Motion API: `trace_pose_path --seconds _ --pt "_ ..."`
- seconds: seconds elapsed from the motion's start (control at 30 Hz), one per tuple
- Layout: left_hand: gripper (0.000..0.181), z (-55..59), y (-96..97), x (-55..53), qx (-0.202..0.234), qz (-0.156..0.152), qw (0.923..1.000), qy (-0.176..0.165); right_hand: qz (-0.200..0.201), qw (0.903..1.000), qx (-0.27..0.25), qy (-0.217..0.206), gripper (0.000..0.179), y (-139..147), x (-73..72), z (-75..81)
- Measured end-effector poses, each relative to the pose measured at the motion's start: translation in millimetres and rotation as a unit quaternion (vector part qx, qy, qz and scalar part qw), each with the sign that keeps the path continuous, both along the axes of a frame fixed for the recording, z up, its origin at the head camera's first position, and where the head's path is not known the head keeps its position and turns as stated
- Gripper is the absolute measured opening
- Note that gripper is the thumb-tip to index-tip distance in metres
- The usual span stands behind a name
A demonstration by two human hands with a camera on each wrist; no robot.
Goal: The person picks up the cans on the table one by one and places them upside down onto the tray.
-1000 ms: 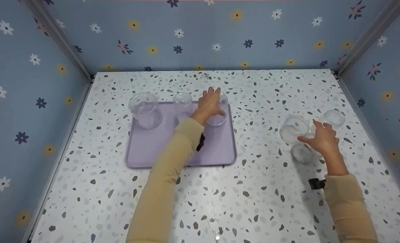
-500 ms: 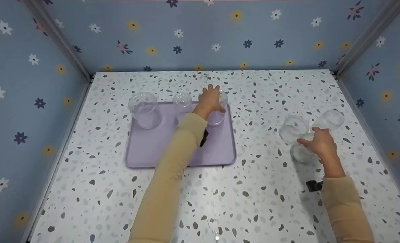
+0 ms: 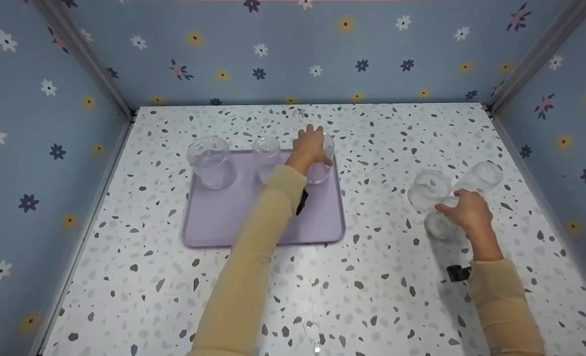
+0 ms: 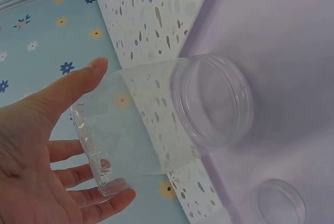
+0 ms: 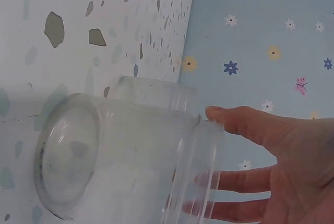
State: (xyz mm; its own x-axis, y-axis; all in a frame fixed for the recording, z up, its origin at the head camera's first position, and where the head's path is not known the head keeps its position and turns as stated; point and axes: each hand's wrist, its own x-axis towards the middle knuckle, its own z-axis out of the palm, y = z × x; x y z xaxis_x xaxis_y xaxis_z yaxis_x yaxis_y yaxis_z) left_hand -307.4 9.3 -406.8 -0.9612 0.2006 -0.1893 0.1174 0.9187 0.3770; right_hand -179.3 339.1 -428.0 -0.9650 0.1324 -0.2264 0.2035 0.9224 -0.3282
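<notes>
At the tray's far right corner, my left hand [image 3: 310,148] grips a clear plastic jar [image 4: 151,119] round its upper, closed end. The jar's ringed mouth end faces down on the lilac tray [image 3: 213,230]. Out on the table to the right, my right hand [image 3: 472,213] holds another clear jar [image 5: 135,156] near its ringed rim, thumb on one side and fingers on the other. That jar stands on its base. Most of it is hidden by the hand in the head view.
Along the tray's far side stand a wide clear jar [image 3: 213,165] and a narrow one [image 3: 267,153]. Two more clear jars, one [image 3: 427,190] behind my right hand and one [image 3: 483,176] farther right, are close by. Flowered walls [image 3: 293,54] border the table.
My right hand has lowered and its spread fingers have closed on the jar's rim. My left forearm has shifted slightly right, its hand staying at the same jar.
</notes>
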Motion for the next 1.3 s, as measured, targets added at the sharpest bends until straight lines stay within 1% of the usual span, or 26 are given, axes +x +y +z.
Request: trace_pose_path --seconds 0.2,0.4,0.57,0.73,1.0,1.17,1.3 --pt "0.094 -3.0 2.1 -1.9 -0.014 -0.003 0.9999 -0.004 -0.006 0.9998 0.004 0.017 0.067 0 1.4 -2.4" --pt "0.095 -4.3 2.2 -2.2 -0.012 -0.004 0.9999 -0.009 -0.017 0.9991 -0.003 0.040 0.065 3 2.9 -4.7" --pt "0.096 -5.3 3.2 -2.5 -0.012 -0.003 0.9999 -0.006 -0.020 0.9987 -0.014 0.044 0.067 5 3.8 -5.8" --pt "0.094 -7.4 2.7 -3.1 -0.015 -0.002 0.9999 -0.006 -0.017 0.9984 -0.024 0.048 0.067 9 5.1 -5.6" --pt "0.096 -11.4 1.3 -4.1 -0.004 0.005 1.0000 -0.007 -0.005 0.9969 -0.028 0.073 0.067 5 6.6 -0.6" --pt "0.103 -9.1 0.1 -2.6 -0.003 0.001 0.9999 -0.015 -0.003 0.9959 -0.032 0.085 0.065 0 7.2 2.6" --pt "0.108 -4.5 -1.2 -0.7 -0.006 -0.004 0.9999 -0.013 0.005 0.9949 -0.043 0.090 0.064 -4 8.1 3.7"
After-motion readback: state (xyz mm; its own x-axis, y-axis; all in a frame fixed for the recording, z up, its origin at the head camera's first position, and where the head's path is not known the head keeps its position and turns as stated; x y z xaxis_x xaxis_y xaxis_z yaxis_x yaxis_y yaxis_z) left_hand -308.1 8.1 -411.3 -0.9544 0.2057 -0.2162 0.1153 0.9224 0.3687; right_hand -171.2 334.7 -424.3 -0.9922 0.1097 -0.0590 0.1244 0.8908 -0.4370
